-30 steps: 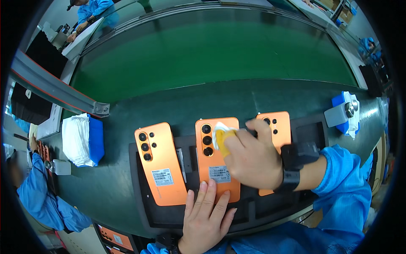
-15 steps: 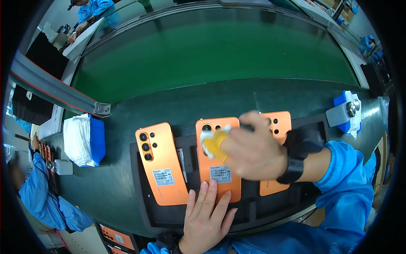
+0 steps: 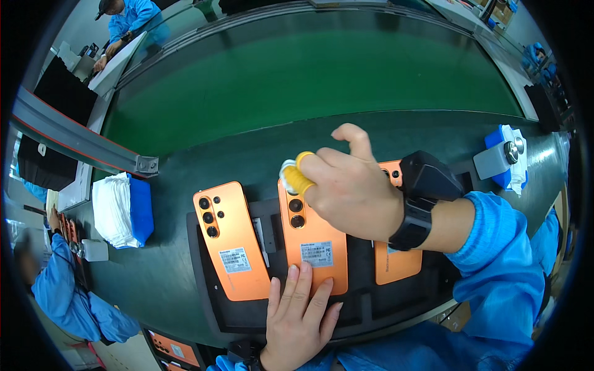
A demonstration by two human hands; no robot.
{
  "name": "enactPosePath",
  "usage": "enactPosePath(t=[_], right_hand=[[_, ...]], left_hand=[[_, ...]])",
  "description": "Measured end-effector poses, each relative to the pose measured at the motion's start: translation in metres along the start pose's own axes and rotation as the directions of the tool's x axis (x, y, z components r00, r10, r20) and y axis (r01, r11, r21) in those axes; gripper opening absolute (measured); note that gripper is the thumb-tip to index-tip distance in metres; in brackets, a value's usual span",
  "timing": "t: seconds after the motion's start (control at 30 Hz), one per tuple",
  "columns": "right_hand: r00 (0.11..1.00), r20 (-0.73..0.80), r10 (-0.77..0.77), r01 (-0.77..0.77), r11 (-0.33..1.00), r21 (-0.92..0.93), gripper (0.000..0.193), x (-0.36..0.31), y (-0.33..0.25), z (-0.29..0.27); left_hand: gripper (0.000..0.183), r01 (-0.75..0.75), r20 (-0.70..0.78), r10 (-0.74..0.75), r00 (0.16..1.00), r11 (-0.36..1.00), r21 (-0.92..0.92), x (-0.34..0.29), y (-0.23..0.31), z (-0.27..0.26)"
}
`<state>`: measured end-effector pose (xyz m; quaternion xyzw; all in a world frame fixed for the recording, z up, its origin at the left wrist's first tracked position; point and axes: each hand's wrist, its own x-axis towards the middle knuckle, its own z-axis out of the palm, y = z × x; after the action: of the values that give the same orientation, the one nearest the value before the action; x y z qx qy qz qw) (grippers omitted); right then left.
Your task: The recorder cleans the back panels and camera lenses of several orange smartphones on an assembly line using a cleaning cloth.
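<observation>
Three orange phones lie back side up on a black foam tray point(image 3: 213, 309). My left hand point(image 3: 300, 321) rests flat with fingers spread on the lower end of the middle phone point(image 3: 325, 272), below its white label. Over that phone's top left corner, my right hand point(image 3: 349, 191) pinches a small white cloth point(image 3: 287, 175) with fingers in ridged yellow finger cots point(image 3: 299, 179); one bare finger sticks up. My right hand and wrist hide the phone's upper right part. The left phone point(image 3: 232, 247) is tilted slightly. The right phone point(image 3: 399, 266) is partly covered by my wrist.
A blue box of folded white cloths point(image 3: 141, 210) stands at left. Another blue box point(image 3: 495, 137) with cloths and a translucent bottle point(image 3: 492, 164) is at right. Beyond lies a green belt point(image 3: 322, 68). A blue-sleeved co-worker point(image 3: 59, 272) is at left; more phones point(image 3: 170, 346) sit lower left.
My right hand with the cloth has moved up and left to the middle phone's top corner, baring its lower lenses and label. My left hand stays on the phone.
</observation>
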<state>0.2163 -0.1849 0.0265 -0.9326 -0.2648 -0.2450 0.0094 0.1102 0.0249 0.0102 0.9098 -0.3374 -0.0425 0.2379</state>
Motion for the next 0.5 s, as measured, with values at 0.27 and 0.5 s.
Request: enactPosePath(t=[0.27,0.5], right_hand=[[0.990,0.044,0.137,-0.136,0.990,-0.033,0.010,-0.037,-0.009,-0.017],[0.993,0.001,0.116,-0.116,0.993,-0.017,0.009,-0.054,-0.035,-0.021]], left_hand=[[0.042,0.005,-0.019,-0.005,1.000,1.000,0.001,0.002,-0.001,-0.003],[0.042,-0.040,-0.057,0.036,0.998,0.998,-0.054,0.006,0.009,-0.010]])
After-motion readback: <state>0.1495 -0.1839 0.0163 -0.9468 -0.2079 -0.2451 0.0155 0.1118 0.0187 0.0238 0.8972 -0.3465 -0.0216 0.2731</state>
